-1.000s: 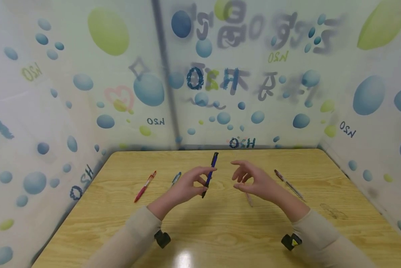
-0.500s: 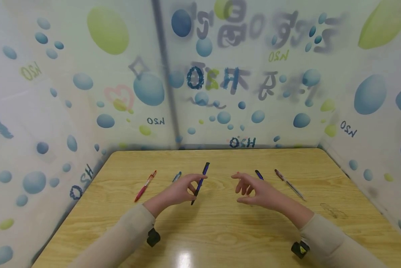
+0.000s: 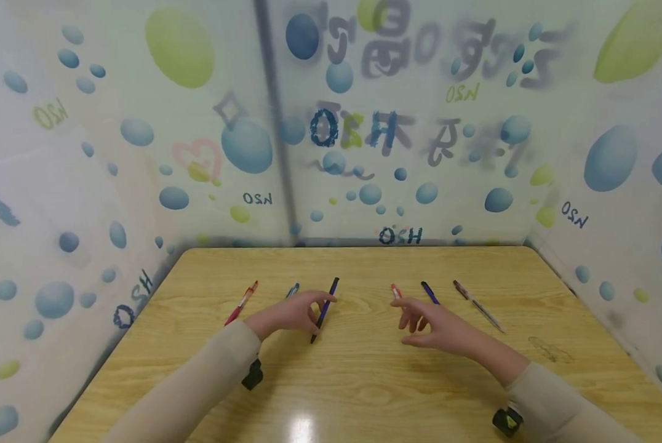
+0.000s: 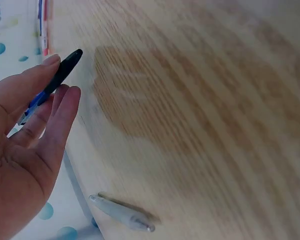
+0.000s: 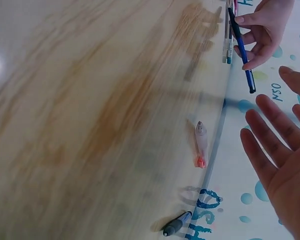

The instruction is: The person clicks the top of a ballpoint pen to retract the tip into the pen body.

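Observation:
A dark blue pen (image 3: pixel 325 309) is pinched between the thumb and fingers of my left hand (image 3: pixel 293 312). It tilts with its far end leaning right; whether its near end touches the table cannot be told. In the left wrist view the pen's black end (image 4: pixel 70 62) sticks out past my thumb. My right hand (image 3: pixel 438 326) hovers with loosely bent fingers and holds nothing. Just beyond it lie a pen with a red end (image 3: pixel 396 291) and another dark blue pen (image 3: pixel 430 293), both partly hidden by that hand in the head view.
A red pen (image 3: pixel 243 301) and a teal-ended pen (image 3: pixel 293 290) lie left, each partly covered by the left arm or hand. Right of my right hand rests a clear pen with a brown end (image 3: pixel 478 306). Patterned panels (image 3: pixel 364 184) enclose the wooden table (image 3: pixel 364 394).
My left hand has moved left and nearer with the blue pen. My right hand has drawn back to the right, uncovering the red-ended pen and the second blue pen.

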The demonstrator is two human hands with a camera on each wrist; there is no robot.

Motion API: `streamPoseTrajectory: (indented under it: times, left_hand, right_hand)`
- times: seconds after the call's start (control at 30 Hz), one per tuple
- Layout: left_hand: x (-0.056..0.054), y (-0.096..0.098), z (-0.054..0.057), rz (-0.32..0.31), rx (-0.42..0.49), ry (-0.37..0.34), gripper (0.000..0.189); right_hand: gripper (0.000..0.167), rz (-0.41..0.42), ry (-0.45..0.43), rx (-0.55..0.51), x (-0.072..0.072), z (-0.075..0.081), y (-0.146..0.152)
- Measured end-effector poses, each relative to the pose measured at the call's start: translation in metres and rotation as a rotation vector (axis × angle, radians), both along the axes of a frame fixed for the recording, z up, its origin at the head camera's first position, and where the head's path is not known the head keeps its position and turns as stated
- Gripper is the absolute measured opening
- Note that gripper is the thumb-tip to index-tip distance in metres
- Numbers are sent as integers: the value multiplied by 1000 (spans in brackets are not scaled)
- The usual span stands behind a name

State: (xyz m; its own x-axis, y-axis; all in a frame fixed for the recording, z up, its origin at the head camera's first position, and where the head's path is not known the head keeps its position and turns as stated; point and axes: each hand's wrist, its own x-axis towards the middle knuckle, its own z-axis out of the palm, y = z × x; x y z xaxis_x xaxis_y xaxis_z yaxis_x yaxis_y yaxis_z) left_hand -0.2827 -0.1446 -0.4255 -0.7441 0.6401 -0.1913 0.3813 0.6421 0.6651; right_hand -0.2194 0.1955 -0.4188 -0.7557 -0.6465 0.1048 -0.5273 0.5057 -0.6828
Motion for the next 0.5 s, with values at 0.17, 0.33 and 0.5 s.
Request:
streamPoseTrajectory:
  times: [0.17, 0.33, 0.5]
  left_hand:
    - [-7, 3, -4, -24, -78, 32, 74]
    - [-11, 4, -5, -19, -129, 54, 73]
    - [-14, 3, -5, -2, -164, 76, 70]
  right_hand:
    - [63, -18, 11, 31, 2, -2, 8]
    - [62, -30, 29, 44, 4, -2, 16]
    - [61, -35, 26, 63, 4, -1, 22]
